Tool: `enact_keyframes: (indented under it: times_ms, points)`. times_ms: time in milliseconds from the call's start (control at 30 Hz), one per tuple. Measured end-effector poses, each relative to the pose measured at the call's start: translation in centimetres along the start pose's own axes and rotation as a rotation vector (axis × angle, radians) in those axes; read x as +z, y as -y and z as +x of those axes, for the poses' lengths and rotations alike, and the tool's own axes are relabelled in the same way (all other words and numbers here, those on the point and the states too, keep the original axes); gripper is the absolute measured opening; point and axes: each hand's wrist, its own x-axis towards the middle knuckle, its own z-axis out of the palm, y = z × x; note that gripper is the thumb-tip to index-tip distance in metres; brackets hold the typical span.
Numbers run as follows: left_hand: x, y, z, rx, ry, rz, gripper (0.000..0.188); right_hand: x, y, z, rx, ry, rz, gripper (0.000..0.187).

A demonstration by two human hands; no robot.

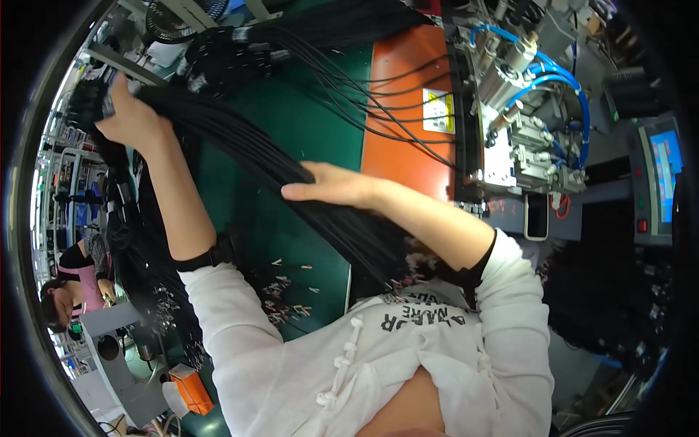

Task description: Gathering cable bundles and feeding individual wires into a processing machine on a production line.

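A long bundle of thin black cables (237, 137) stretches slantwise from the far left down to my body. My left hand (135, 120) is closed round its far left end; some of the fingers are blurred or hidden. Midway along, my right hand (331, 186) grips the same bundle, its thumb on the near side and its other fingers mostly hidden behind the strands. The bundle's near end fans out by my waist, where small light-coloured wire tips show. Beneath it lies a green work surface (247, 204).
More black cables (226, 62) are heaped at the back, with several strands running across an orange panel (408, 80) to a machine with blue air tubes (561, 73). A phone (536, 217) and control screen (664, 171) stand right. Another person (84, 280) sits far left.
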Motion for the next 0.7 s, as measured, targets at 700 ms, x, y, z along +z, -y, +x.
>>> enact_keyframes:
  times_ms: [700]
  points:
    - [-2.0, 0.4, -21.2, -1.417, 1.103, 0.138, 0.066, -2.2, 1.1, -6.4, 0.506, -0.241, 0.675, 0.027]
